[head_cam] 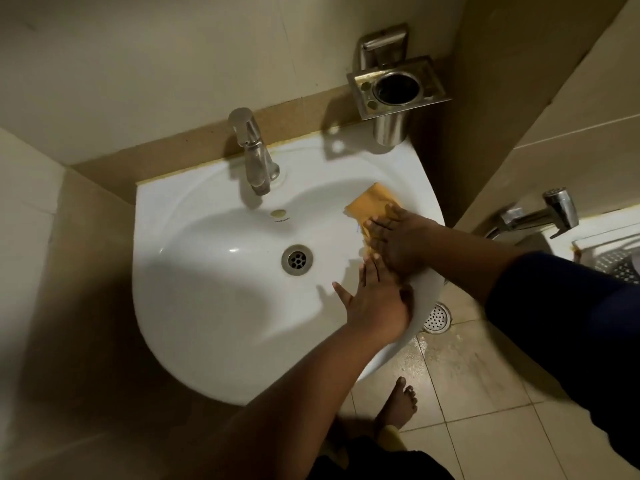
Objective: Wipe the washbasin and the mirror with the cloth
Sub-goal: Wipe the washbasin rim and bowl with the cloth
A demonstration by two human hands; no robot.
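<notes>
Left hand (372, 299) lies flat, fingers spread; right hand (398, 242) presses the cloth (372, 202) flat on the washbasin (207, 306) wall, where it could slip free.

Tap (255, 157) over basin (207, 306) rear

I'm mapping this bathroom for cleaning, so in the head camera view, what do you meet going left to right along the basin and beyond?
Tap → drain → orange cloth on the washbasin under the right hand → metal cup holder → spray nozzle. The left hand overlaps the right, so I leave it out.
</notes>
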